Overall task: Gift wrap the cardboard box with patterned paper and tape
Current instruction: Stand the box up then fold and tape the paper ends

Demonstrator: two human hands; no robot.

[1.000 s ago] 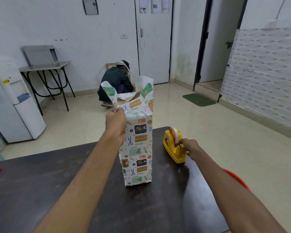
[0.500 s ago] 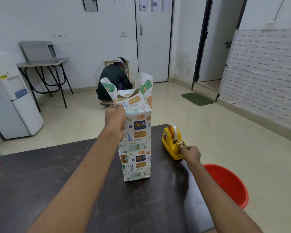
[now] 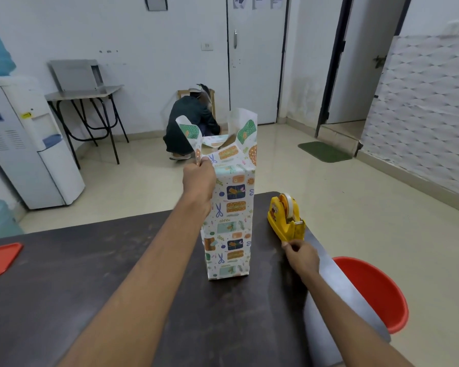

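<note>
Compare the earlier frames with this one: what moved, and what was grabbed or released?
The right hand drew back from the cutter end of the tape dispenser toward the person, fingers pinched; any tape between them is too thin to see. Unchanged: the left hand pinches the paper flap atop the upright wrapped box; the dispenser sits in place on the table.

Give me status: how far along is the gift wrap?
Done: patterned paper sleeves the sides, standing upright. In hand: left hand pinches a top flap; right hand pinches tape at the yellow tape dispenser. Left: top flaps open, untaped.
</note>
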